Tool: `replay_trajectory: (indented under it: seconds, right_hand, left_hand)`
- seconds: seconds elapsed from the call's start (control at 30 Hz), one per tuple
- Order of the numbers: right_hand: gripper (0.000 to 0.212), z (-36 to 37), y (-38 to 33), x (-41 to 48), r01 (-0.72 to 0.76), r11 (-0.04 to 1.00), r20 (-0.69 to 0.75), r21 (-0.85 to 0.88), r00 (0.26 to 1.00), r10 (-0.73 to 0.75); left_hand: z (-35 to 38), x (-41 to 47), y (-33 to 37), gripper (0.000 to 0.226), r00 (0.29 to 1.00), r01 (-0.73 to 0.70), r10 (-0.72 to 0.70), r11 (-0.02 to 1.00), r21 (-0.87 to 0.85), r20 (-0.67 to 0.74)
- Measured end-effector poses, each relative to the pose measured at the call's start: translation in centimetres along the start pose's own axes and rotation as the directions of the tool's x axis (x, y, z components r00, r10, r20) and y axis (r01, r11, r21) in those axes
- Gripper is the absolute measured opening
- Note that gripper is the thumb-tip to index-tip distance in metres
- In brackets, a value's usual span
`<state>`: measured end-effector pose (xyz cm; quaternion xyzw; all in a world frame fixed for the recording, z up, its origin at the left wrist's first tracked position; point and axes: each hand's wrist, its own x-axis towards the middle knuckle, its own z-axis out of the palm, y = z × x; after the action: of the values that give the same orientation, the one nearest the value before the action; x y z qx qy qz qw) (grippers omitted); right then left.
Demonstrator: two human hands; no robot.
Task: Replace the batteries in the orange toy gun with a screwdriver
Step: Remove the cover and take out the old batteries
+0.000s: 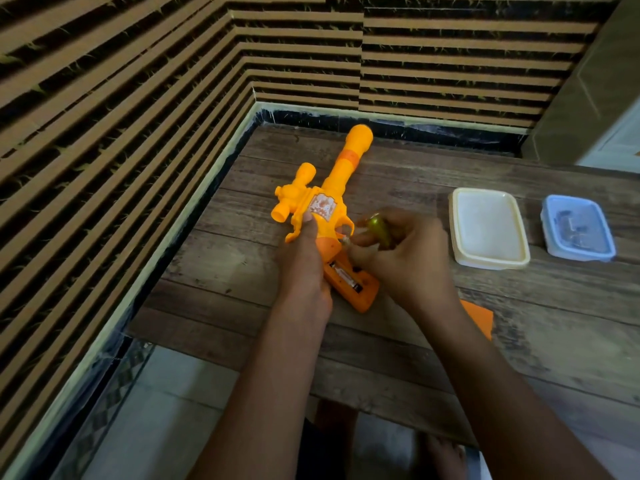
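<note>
A: Why does the left hand lie along the orange toy gun like that?

B: To pin it flat on the table, I judge; its grip is clenched on the body where the handle begins, thumb up by the sticker, so the toy cannot twist while the other hand works.

A: And the right hand?

B: Its grip is closed around the screwdriver, whose green handle shows between thumb and fingers; the tip is hidden near the top of the handle, so I cannot tell what it touches.

A: Where does the job stand?

B: The battery compartment in the handle lies open, a battery visible inside; the flat orange piece half hidden behind the right forearm is probably its cover.

A: Anything else about?

B: A white container stands just right of the hands; a smaller blue container beyond it holds small dark items, perhaps batteries, too blurred to say.

A: What stands in the way?

B: The hands crowd the compartment; the right wrist screens the cover; the walls hem the toy in at the corner.
</note>
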<state>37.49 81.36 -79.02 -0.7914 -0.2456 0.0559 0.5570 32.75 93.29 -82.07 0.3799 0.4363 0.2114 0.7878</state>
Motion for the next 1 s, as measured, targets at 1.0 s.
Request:
replay_trajectory:
  seconds: [1.0]
  right_hand:
    - [0.025, -2.4, -1.8, 0.0, 0.290, 0.957, 0.019, -0.018, 0.957, -0.290]
  left_hand:
    - [0.1, -0.8, 0.4, 0.041, 1.000, -0.003, 0.003, 0.999, 0.038, 0.006]
